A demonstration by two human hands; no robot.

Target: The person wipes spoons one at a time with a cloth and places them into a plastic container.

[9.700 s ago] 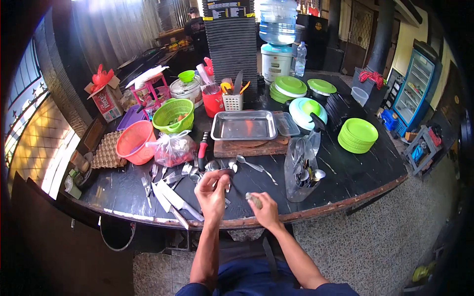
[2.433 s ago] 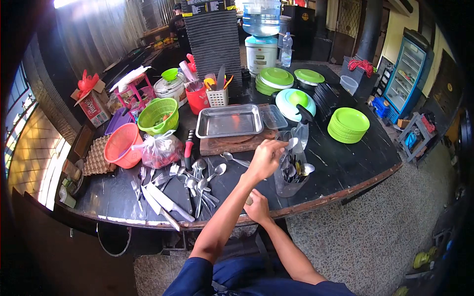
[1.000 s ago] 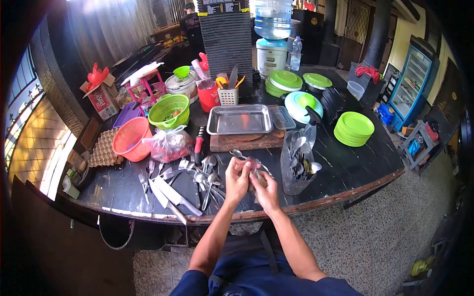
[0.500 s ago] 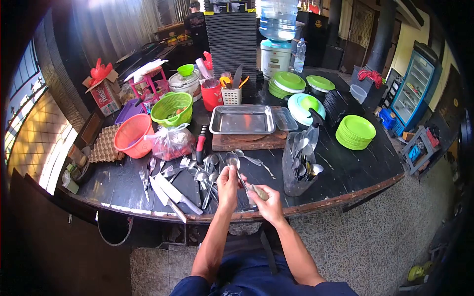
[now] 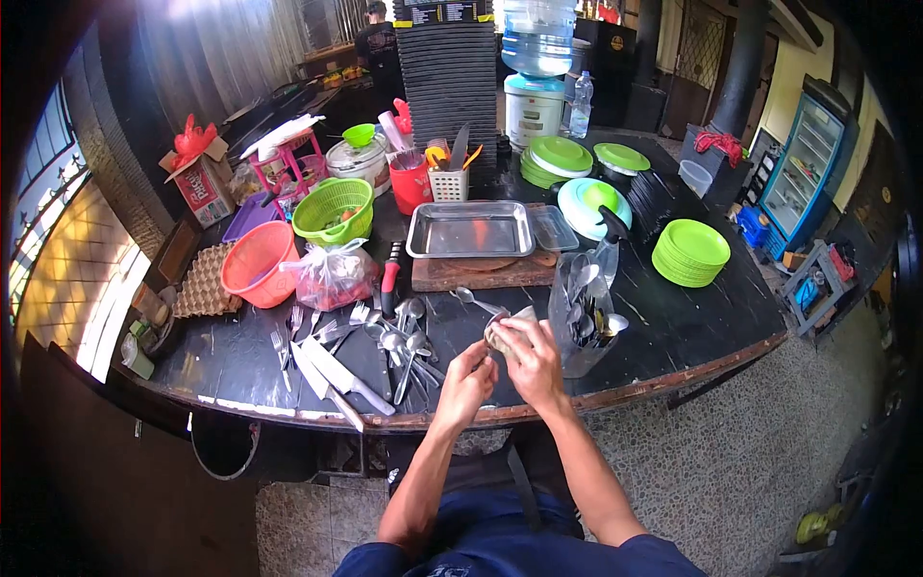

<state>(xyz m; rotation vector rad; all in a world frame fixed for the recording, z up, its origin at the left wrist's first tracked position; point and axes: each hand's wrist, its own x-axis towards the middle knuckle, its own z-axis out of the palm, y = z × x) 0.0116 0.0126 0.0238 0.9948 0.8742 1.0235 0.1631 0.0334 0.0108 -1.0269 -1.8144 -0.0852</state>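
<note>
My left hand [image 5: 468,385] is closed in a pinch at the near end of a spoon, which is mostly hidden between my hands. Wrapped round the spoon's far part is a small pale cloth [image 5: 519,317], gripped by my right hand [image 5: 534,363]. Just beyond my hands, more spoons [image 5: 465,294] lie on the black table. To the left sits a loose pile of spoons and forks [image 5: 409,341], beside two white-bladed knives [image 5: 332,370]. A clear container [image 5: 577,358] of upright cutlery stands close to my right hand.
A metal tray [image 5: 471,231] rests on a wooden board [image 5: 442,277] at mid-table. Left of it are a red peeler-like handle [image 5: 389,277], a plastic bag [image 5: 332,279], an orange basket [image 5: 260,264] and a green basket [image 5: 334,212]. Green plates [image 5: 690,252] are stacked right. A person [image 5: 377,43] stands far back.
The spoon and both hands have shifted right, with the cloth raised and now folded over the spoon's far part. My left hand has moved from near the bowl to the spoon's near end.
</note>
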